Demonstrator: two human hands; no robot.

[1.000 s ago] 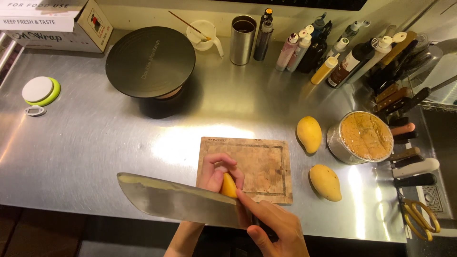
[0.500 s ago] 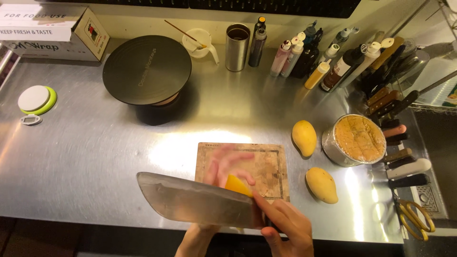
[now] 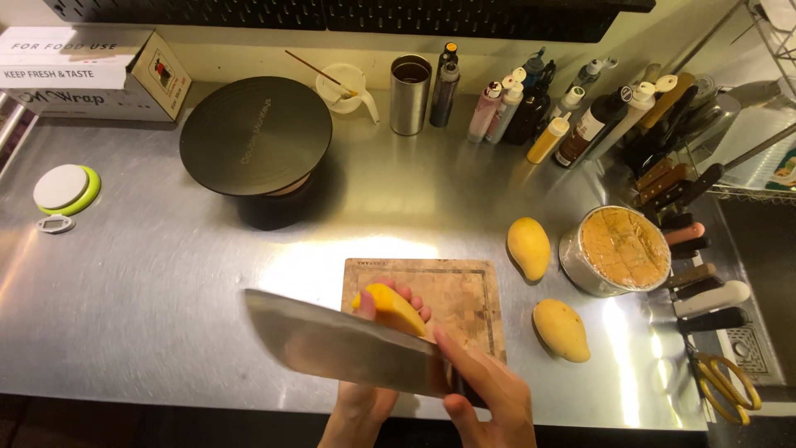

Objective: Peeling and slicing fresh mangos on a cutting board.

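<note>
The left hand (image 3: 390, 309) now grips the mango (image 3: 390, 307) firmly over the cutting board (image 3: 464, 299); half a second ago it was a blur, resettling the fruit. The right hand (image 3: 485, 394) stays closed around the cleaver (image 3: 344, 342), whose blade has lifted and tilted across the near side of the mango. The fruit looks steadied and ready for a cut. Two more mangoes (image 3: 528, 247) lie just right of the board.

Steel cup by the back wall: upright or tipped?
Upright: the cylindrical steel cup stands on its base on the steel counter, its open round mouth facing up.
</note>
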